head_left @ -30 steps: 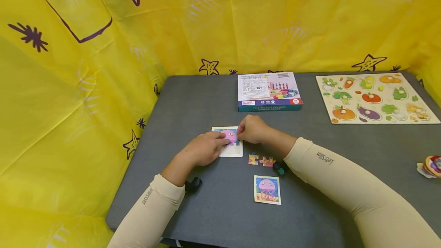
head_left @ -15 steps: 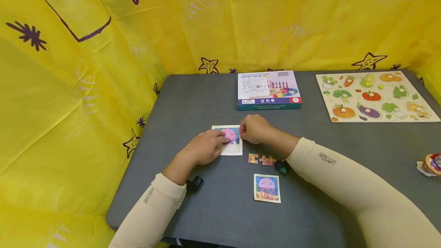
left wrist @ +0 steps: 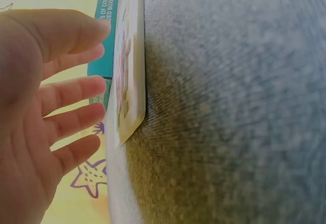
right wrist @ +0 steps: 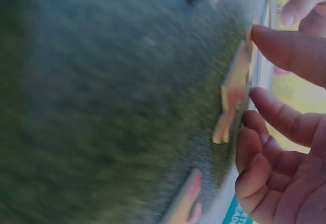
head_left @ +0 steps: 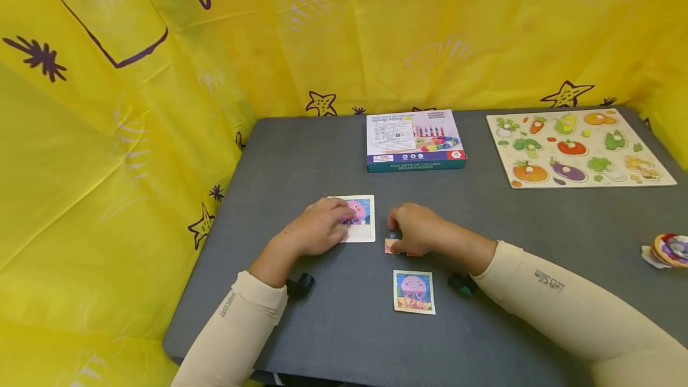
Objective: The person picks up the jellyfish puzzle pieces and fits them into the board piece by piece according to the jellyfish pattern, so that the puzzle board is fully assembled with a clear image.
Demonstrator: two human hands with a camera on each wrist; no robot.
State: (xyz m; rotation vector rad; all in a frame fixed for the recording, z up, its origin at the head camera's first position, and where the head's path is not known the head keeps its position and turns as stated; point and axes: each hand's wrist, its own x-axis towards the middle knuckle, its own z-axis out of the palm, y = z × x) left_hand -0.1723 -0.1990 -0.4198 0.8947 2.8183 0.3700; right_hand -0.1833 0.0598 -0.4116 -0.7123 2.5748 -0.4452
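A shallow puzzle tray [head_left: 365,233] with a white rim lies mid-table, its upper part filled with a pink jellyfish picture and a pale strip bare at the bottom. My left hand [head_left: 322,226] rests over its left side, fingers loosely spread; the left wrist view shows the tray [left wrist: 135,81] edge-on beside the fingertips. To the right, my right hand [head_left: 421,229] hovers low over jigsaw pieces, thumb and forefinger apart around the left jigsaw piece [head_left: 390,246]. A second jigsaw piece [right wrist: 235,84] lies beneath its fingers, and another piece [right wrist: 184,201] lies nearer the wrist.
A jellyfish picture card [head_left: 413,291] lies in front of the pieces. Behind stands a beaded-column toy box [head_left: 414,142]. A wooden vegetable puzzle board [head_left: 580,148] occupies the back right, and a small colourful object [head_left: 669,249] sits at the right. Yellow cloth [head_left: 301,34] surrounds the grey table.
My right hand has left the tray's right edge and come right and nearer, over the loose jigsaw pieces. The left hand stays on the tray. The view has shifted slightly.
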